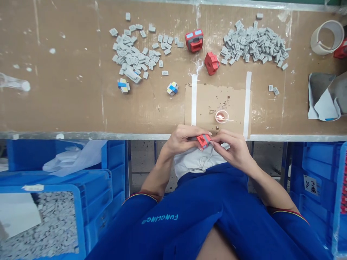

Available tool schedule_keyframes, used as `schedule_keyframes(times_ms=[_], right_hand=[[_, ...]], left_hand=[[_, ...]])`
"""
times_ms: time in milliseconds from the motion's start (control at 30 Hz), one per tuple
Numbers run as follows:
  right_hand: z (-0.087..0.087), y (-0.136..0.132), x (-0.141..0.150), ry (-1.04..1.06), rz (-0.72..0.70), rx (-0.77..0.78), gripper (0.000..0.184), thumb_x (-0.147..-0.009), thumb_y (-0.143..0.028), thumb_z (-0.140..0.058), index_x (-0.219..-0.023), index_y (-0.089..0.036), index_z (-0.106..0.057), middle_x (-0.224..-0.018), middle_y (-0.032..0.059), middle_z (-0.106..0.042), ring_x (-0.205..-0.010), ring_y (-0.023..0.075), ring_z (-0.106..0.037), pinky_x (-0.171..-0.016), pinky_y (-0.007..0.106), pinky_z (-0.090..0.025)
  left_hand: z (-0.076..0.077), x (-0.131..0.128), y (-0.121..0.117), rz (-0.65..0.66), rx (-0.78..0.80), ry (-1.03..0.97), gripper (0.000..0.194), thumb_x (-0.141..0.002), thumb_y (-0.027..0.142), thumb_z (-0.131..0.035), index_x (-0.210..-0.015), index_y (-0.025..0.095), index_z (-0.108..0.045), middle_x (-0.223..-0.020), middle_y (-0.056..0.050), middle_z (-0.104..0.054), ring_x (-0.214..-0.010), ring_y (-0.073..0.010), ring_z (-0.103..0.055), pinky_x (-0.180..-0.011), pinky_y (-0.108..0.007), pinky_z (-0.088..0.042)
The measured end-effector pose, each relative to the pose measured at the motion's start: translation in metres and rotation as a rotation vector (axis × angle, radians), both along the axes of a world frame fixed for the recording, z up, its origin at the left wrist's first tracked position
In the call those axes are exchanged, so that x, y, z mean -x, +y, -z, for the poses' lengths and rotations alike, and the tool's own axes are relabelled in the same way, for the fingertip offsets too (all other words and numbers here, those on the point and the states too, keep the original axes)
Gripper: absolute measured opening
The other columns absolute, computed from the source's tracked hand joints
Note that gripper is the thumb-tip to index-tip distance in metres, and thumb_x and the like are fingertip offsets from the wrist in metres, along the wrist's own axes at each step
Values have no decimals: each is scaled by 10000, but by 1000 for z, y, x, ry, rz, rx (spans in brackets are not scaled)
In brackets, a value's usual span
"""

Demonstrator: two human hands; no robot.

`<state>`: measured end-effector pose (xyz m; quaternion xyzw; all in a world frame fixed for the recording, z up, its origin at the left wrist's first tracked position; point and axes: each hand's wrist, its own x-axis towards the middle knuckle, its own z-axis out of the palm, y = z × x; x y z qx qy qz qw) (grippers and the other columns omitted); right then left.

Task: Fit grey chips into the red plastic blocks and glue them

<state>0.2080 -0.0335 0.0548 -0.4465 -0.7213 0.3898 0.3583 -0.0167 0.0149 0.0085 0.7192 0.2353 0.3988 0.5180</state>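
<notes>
Head view: loose grey pieces (129, 50) lie on the table (73, 97); the left hand (180, 138) has a red part (203, 141) in its grip by the table's near edge; the right hand (235, 146) touches it, whether grasping I cannot tell.

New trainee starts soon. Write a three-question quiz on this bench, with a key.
1. True or false: the tape roll lies to the right of both piles of small gray pieces.
2. What does the left hand hold? (a) a blue-and-white block (b) a red-and-gray toy piece (c) a plastic bag
3. Fill in: the small cup sits between two strips of ___ tape.

Key: 1. True. 2. b. 3. White.
</notes>
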Motion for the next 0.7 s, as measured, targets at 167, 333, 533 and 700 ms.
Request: schedule_keyframes(times_ms=[167, 333, 533, 700], right_hand=[[2, -1, 1, 21, -5, 57, 150, -1023, -212, -633, -933, -178, -748, -761, 14, -672, -649, 121, -596, -587, 244, -465], [6, -8, 2, 18, 19, 2, 112, -1018, -161, -643, -989, -158, -752, -793, 16, -669, -672, 108, -612, -617, 226, -489], [4, -12, 2, -50, 25, -97, 102, -1031, -171, -633, -1059, -170, -731, -868, 44, -681, -726, 125, -641, -648, 239, -527], [0, -10, 1, -99, -21, -123, 105, -1033, -150, -616, -1088, -172, -702, -936, 74, -716, -777, 146, -678, -686, 256, -555]], left_hand=[[3, 1, -1, 7, -43, 15, 339, -899, 350, -829, -1217, 232, -817, -1016, -105, -864, -875, -192, -830, -819, -243, -634], [2, 2, 0, 45, -42, 36, 309, -928, 370, -791, -1200, 226, -823, -1033, -114, -861, -906, -208, -833, -851, -266, -651], [2, 3, 0, 28, -50, 39, 371, -916, 414, -794, -1233, 221, -813, -1047, -122, -862, -909, -195, -836, -863, -240, -650], [1, 3, 1, 45, -21, 35, 361, -934, 420, -774, -1234, 222, -814, -1031, -118, -864, -874, -187, -837, -860, -237, -654]])
